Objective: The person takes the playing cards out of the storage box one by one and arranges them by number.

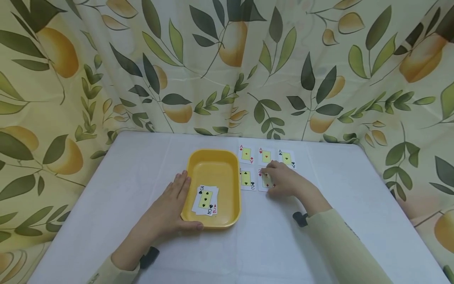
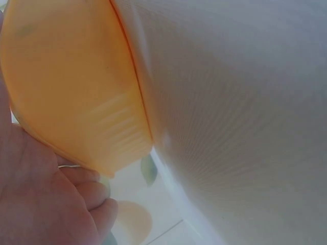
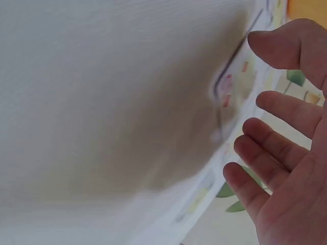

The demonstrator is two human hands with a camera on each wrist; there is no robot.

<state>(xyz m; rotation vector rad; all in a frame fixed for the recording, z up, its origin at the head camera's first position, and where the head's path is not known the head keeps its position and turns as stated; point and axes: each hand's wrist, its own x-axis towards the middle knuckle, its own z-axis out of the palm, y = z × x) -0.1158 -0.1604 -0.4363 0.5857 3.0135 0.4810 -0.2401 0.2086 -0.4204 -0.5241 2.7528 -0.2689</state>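
Note:
My left hand [image 1: 170,209] rests along the left side of a yellow tray [image 1: 237,197], its fingers fairly straight and the thumb at the near rim. In the left wrist view, the hand lies against the tray's outer wall [image 2: 76,76]. A small pile of playing cards [image 1: 205,200] lies in the tray, a black three on top. Right of the tray, my right hand [image 1: 285,179] is over a red two [image 1: 263,186] and partly covers it. The right wrist view shows that hand's fingers [image 3: 281,143] spread, thumb apart, beside the tilted-looking card [image 3: 237,84].
Three aces lie in a row at the back: a red ace [image 1: 246,154], the ace of hearts [image 1: 265,155] and a black ace [image 1: 286,158]. A two of clubs [image 1: 247,178] sits between tray and right hand. Behind the white table [image 1: 156,157] hangs a fruit-patterned curtain [image 1: 213,90].

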